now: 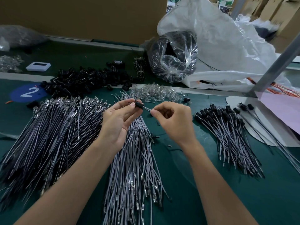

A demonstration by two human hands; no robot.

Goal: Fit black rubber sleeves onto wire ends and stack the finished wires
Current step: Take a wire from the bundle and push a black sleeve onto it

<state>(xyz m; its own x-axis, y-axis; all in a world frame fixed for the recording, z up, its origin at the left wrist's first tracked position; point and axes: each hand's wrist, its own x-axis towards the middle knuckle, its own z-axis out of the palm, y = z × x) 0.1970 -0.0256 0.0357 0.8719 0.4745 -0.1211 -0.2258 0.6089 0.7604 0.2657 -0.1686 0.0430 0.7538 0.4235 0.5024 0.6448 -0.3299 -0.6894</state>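
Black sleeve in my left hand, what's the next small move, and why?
Probably pull the wire through with the right hand. The left hand pinches the black sleeve, the right pinches the wire poking out of it, and it is not yet on the finished stack.

matt rubber sleeve (139,104), glossy plastic bag (175,57)

You work at a dark green table (276,200), crossed by a pale strip (19,76) on the far left. A blue round marker with a white 2 (27,93) sits on the left of the surface. A brown cardboard wall (81,17) closes off the far side. On your right a grey metal post (276,65) slants upward, with stacked cardboard boxes (267,8) far behind it. The light is dim and even.
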